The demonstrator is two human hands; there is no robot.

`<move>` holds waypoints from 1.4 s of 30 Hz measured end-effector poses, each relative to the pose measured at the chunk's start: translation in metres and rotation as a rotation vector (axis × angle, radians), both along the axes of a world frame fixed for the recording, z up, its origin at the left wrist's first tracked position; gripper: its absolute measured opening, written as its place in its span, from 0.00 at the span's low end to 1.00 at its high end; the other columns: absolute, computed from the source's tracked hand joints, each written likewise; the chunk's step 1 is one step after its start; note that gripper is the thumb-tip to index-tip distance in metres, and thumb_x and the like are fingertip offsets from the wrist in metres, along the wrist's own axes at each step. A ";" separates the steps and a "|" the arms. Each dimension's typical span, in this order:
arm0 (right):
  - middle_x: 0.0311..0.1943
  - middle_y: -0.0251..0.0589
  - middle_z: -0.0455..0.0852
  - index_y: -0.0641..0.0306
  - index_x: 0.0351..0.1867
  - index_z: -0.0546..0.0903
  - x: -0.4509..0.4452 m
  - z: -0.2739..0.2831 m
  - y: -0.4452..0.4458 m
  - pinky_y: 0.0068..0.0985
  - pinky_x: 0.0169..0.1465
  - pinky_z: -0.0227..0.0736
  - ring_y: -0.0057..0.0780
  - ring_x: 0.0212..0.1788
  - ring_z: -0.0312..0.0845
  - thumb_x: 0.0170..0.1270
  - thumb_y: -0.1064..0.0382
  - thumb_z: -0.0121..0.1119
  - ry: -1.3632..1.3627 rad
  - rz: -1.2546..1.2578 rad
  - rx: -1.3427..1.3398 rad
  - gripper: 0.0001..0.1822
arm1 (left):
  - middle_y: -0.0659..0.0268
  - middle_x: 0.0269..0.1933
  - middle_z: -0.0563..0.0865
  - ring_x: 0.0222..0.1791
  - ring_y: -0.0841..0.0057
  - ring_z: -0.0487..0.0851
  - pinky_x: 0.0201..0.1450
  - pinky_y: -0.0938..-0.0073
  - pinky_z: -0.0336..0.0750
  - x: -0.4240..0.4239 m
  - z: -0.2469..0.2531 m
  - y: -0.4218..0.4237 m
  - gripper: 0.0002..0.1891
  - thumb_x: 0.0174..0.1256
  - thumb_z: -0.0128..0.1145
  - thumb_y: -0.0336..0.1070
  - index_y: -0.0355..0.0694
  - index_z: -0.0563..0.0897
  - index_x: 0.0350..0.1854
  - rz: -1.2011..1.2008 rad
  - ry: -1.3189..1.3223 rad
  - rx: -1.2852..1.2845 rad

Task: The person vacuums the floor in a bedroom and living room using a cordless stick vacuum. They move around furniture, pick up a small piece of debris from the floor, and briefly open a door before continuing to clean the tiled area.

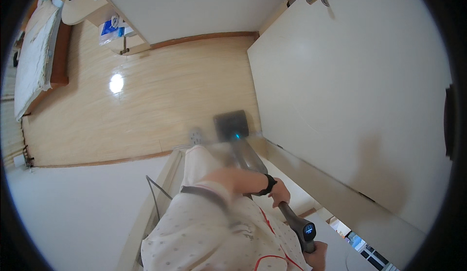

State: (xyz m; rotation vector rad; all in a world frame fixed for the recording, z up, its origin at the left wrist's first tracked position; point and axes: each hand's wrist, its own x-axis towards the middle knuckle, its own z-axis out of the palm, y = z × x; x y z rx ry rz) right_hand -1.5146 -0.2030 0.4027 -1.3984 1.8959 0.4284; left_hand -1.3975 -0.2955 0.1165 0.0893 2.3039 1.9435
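An upright floor cleaner slants from the floor towards my body. Its dark floor head, with a small blue light, rests on the wood-look floor near the doorway, beside the open door. My left hand, below a black wristband, closes around the upper shaft. At the lower right my right hand grips the end of the handle, just behind a lit round display. One slippered foot is at the threshold, left of the floor head. Motion blurs my left forearm and the cleaner's lower part.
A white door stands open at the right. The door frame is left of my body, with a grey cord or thin bar by it. Farther off are a bed and a low cabinet holding bags. A white wall borders the floor.
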 end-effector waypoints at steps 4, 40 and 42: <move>0.22 0.55 0.80 0.71 0.28 0.80 0.035 -0.007 0.000 0.34 0.33 0.69 0.43 0.25 0.77 0.41 0.53 0.66 0.032 -0.053 0.014 0.21 | 0.64 0.27 0.79 0.24 0.71 0.80 0.26 0.69 0.75 0.015 -0.040 -0.001 0.13 0.44 0.61 0.35 0.44 0.78 0.34 0.107 0.065 -0.081; 0.22 0.51 0.80 0.66 0.19 0.77 -0.156 -0.117 -0.030 0.39 0.34 0.70 0.49 0.30 0.76 0.32 0.58 0.64 0.093 0.325 -0.092 0.14 | 0.61 0.32 0.82 0.37 0.62 0.80 0.38 0.62 0.74 -0.087 -0.084 -0.023 0.10 0.40 0.61 0.35 0.43 0.80 0.30 0.717 -0.094 -0.439; 0.22 0.51 0.79 0.66 0.19 0.77 -0.173 -0.095 -0.028 0.39 0.34 0.70 0.49 0.29 0.76 0.30 0.58 0.64 0.152 0.349 -0.016 0.14 | 0.61 0.32 0.82 0.37 0.62 0.80 0.38 0.62 0.74 -0.105 -0.062 -0.022 0.12 0.39 0.62 0.38 0.43 0.80 0.30 0.593 -0.102 -0.340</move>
